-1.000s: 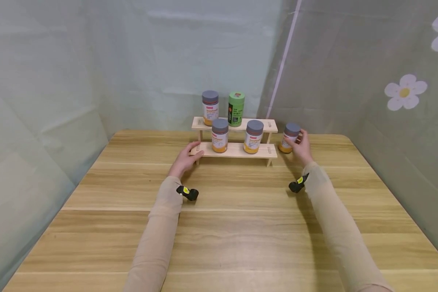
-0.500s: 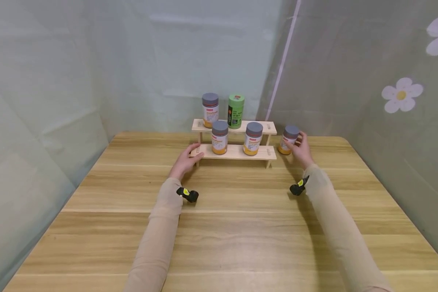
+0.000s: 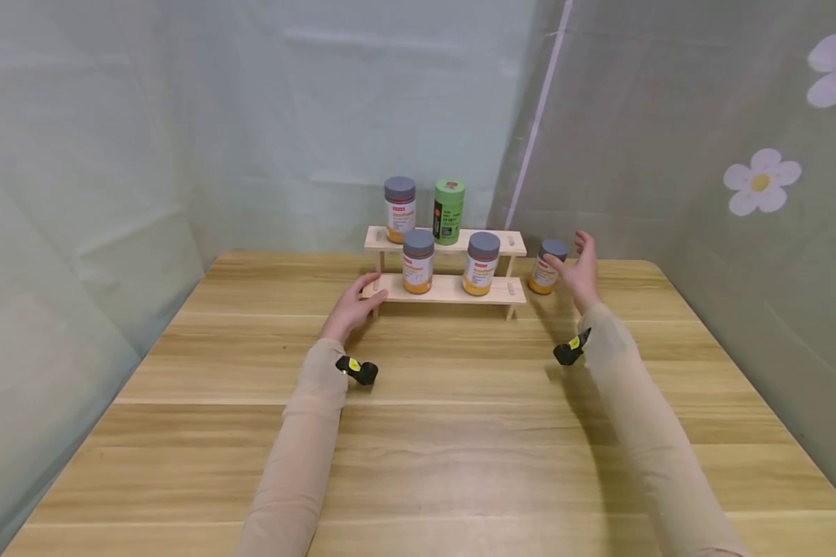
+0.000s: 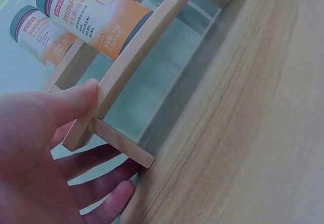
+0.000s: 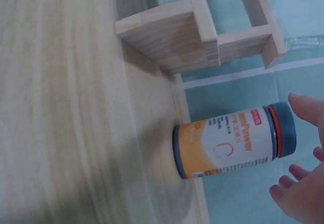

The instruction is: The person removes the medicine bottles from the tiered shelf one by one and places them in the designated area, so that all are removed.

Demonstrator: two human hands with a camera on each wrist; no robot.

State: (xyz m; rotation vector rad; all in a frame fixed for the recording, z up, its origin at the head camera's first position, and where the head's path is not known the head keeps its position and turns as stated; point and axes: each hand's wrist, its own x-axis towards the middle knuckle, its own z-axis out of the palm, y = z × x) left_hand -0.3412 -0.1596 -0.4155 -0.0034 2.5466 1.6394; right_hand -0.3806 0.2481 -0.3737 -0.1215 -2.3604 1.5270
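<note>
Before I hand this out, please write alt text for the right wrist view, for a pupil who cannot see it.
A right hand, thumb and fingers parted, is by the dark lid of an orange-and-white jar standing on a wooden table. The picture is turned sideways, the table at left and a wooden stand at top.

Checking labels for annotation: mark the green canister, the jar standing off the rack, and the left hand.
Green canister [image 3: 449,213]: head view, middle of its body.
Separate jar [image 5: 234,140]: right wrist view, on its label.
Left hand [image 3: 350,308]: head view, back of the hand.
</note>
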